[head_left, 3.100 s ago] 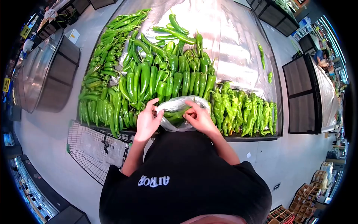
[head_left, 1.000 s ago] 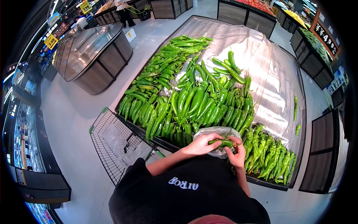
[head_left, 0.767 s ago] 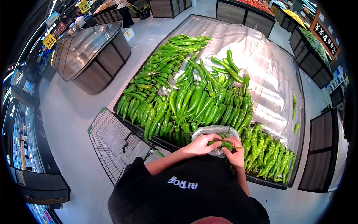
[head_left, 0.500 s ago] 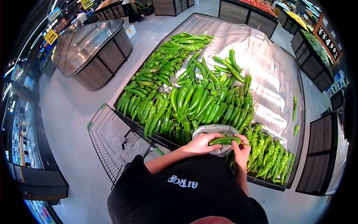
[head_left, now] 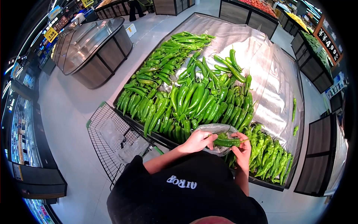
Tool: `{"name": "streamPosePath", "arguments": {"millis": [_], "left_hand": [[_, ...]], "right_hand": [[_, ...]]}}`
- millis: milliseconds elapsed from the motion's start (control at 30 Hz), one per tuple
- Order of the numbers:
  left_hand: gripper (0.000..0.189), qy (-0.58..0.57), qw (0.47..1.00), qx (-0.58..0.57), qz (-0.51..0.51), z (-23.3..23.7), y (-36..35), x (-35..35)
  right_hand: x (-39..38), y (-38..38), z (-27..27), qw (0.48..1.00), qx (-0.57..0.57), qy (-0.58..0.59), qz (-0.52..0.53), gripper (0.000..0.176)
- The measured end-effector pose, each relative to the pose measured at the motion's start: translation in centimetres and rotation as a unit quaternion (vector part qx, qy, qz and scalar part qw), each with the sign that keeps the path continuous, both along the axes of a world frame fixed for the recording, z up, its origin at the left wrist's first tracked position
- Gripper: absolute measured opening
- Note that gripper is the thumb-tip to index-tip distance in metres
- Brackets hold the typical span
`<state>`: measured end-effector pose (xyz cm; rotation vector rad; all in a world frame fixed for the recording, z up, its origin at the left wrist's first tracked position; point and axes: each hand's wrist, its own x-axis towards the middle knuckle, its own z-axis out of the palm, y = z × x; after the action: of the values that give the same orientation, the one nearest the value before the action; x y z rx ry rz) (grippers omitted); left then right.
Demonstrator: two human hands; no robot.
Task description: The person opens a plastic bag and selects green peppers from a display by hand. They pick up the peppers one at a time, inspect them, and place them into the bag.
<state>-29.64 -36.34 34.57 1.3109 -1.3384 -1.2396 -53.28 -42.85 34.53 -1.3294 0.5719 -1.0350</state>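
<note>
A green pepper (head_left: 228, 142) lies across the mouth of a clear plastic bag (head_left: 201, 128) in front of my chest. My right hand (head_left: 243, 151) grips the pepper near its stem end, thumb and fingers closed round it. At the bag's left rim, my left hand (head_left: 199, 142) is closed with thumb and fingers pinched on the plastic, close to the pepper's tip. More green shows inside the bag, partly hidden by the hands. Just beyond it, long green peppers (head_left: 194, 99) are heaped on the display, and paler wrinkled peppers (head_left: 268, 156) stand in rows at the right.
A wire shopping cart (head_left: 106, 130) with clear plastic bags in it stands at my left against the dark display edge (head_left: 160, 139). Silvery sheeting (head_left: 268, 82) covers the display's right side. A metal-topped counter (head_left: 93, 48) stands farther left; a person is at the back.
The pepper has turned slightly and moved a little lower over the bag. My left fingers have shifted off its left end to the bag's rim; my right hand still holds it.
</note>
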Motion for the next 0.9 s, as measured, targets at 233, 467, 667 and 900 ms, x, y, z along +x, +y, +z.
{"name": "streamPosePath", "arguments": {"millis": [233,467,667,900], "left_hand": [[0.035,-0.13,0.985,-0.014,0.112,1.9,0.6,0.2],[0.055,-0.478,0.874,-0.027,0.083,-2.9,1.8,2.4],[0.027,-0.358,0.928,-0.023,0.105,-3.1,0.8,2.4],[0.032,-0.029,0.995,-0.039,0.082,-4.5,-0.4,3.3]], "right_hand": [[-0.4,-0.7,-0.6,0.998,0.059,0.001,0.0,0.036],[0.4,-0.5,-1.2,0.997,0.058,0.055,-0.021,0.028],[2.8,-0.2,-4.2,0.982,0.025,0.177,0.058,0.038],[3.5,-0.8,-1.9,0.935,-0.221,0.273,0.043,0.019]]}}
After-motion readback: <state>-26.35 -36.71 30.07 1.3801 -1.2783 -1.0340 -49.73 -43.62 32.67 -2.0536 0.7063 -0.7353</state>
